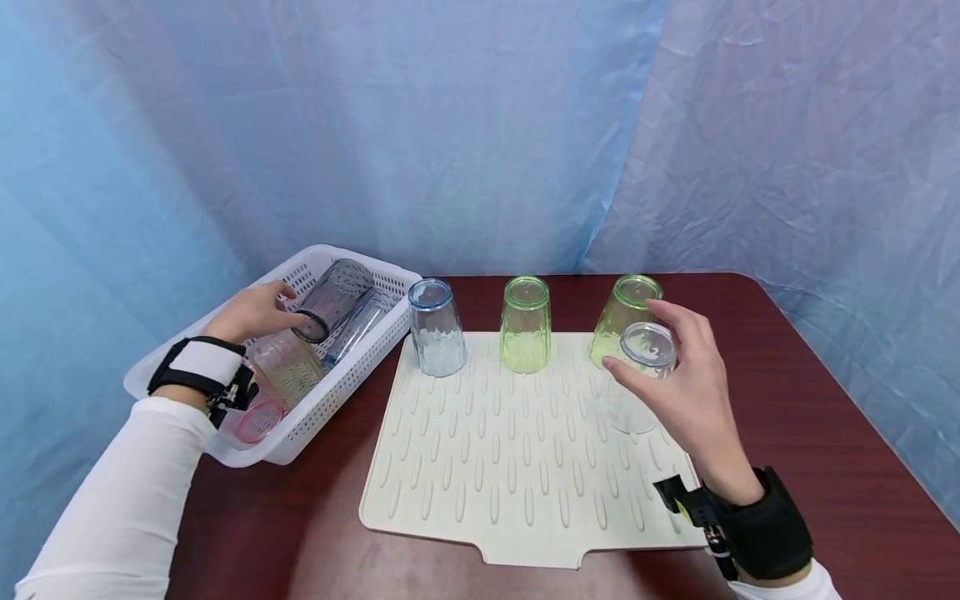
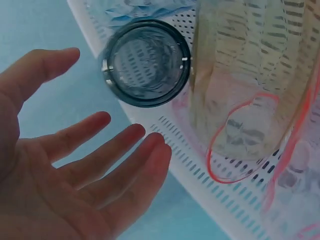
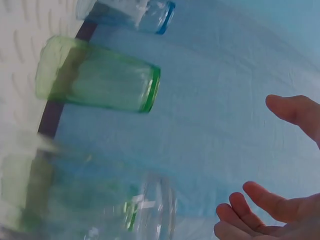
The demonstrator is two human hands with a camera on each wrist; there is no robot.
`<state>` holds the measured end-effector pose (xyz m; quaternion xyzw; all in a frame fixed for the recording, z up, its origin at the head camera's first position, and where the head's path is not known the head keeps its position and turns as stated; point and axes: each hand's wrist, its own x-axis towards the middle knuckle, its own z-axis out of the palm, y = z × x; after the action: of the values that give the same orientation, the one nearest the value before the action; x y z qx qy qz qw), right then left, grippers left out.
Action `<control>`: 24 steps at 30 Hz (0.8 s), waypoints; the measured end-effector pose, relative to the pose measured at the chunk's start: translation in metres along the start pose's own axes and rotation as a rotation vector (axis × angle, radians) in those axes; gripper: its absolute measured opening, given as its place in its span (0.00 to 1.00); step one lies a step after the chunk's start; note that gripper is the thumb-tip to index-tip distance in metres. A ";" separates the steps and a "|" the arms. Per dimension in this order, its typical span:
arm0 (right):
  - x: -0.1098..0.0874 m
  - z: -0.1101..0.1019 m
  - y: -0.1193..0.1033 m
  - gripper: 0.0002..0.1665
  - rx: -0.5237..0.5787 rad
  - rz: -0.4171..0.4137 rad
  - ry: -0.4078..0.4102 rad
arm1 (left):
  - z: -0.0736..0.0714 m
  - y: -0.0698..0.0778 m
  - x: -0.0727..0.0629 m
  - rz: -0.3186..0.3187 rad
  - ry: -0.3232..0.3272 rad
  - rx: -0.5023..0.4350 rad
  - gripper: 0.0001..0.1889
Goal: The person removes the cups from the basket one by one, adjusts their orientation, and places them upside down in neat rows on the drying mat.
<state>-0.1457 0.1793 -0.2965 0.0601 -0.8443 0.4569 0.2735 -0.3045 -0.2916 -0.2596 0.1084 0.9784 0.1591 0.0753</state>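
My left hand (image 1: 251, 315) reaches over the white basket (image 1: 360, 364), fingers spread. Near its fingertips lies a dark grey drinking glass (image 1: 336, 292); in the left wrist view a gap shows between that hand (image 2: 95, 170) and the glass's round end (image 2: 147, 62). On the right, my other hand (image 1: 693, 379) is spread beside an upside-down clear glass (image 1: 648, 348) on the cream mat (image 1: 495, 492). The right wrist view shows its fingers (image 3: 270, 202) apart from this clear glass (image 3: 160, 210).
Upside down along the mat's back stand a blue glass (image 1: 437, 342) and two green glasses, one in the middle (image 1: 525, 329) and one behind the clear glass (image 1: 633, 293). An amber glass (image 1: 288, 367) and a pink-rimmed glass (image 1: 258, 421) lie in the basket. A curtain hangs behind the table.
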 end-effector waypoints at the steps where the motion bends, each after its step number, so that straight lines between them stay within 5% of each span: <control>1: 0.000 0.004 -0.004 0.43 -0.007 -0.017 -0.008 | 0.001 -0.001 0.002 -0.006 -0.016 -0.005 0.33; 9: -0.003 0.027 -0.012 0.36 -0.015 -0.092 -0.096 | 0.014 0.000 0.021 -0.082 -0.116 -0.022 0.38; 24: -0.016 0.028 0.000 0.33 -0.066 -0.051 -0.155 | 0.019 0.007 0.026 -0.146 -0.061 -0.040 0.26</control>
<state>-0.1440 0.1546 -0.3172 0.1077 -0.8756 0.4159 0.2208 -0.3245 -0.2730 -0.2782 0.0403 0.9776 0.1693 0.1187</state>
